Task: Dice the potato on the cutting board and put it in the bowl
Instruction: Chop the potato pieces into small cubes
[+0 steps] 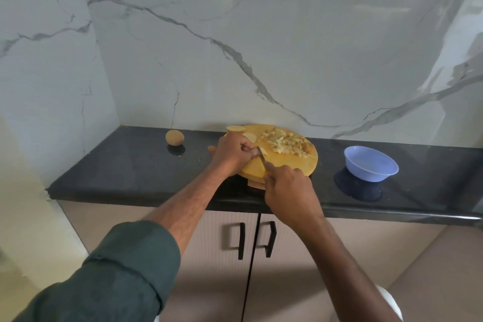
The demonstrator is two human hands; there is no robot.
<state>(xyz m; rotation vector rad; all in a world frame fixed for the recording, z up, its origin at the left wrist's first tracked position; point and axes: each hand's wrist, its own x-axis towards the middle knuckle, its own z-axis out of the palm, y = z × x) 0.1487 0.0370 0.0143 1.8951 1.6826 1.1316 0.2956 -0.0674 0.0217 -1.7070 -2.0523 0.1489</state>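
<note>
Head view, and your left hand [232,153] is curled down at the near-left edge of the cutting board [287,165], fingers bunched over a piece of potato you can barely make out beneath the knuckles. Your right hand [290,188] is wrapped round the handle of the knife [261,155], and the blade runs up and away from that fist, tip landing right beside your left fingertips. That's the relation to mind: the piece lies under the left fingers, the blade comes at it from the right and near side, steel and fingertips just about touching. How the piece's long axis runs I can't tell, the hand hides it. Just past your left hand, at the far-left of the board, two potato slices [236,128] lie flat, not yet diced, and nearer your left hand than your right. Across the far-right half of the board sits the pile of diced potato [285,142], well on its way, so I'd judge you're deep into the cutting but not finished. Now the containers: the blue bowl [371,163] stands on the black counter [125,165] to the right of the board, well apart from it, on your right hand's side, and it looks to hold nothing yet. Off to the left of the board, a whole potato [174,137] sits alone on the counter, untouched.
</note>
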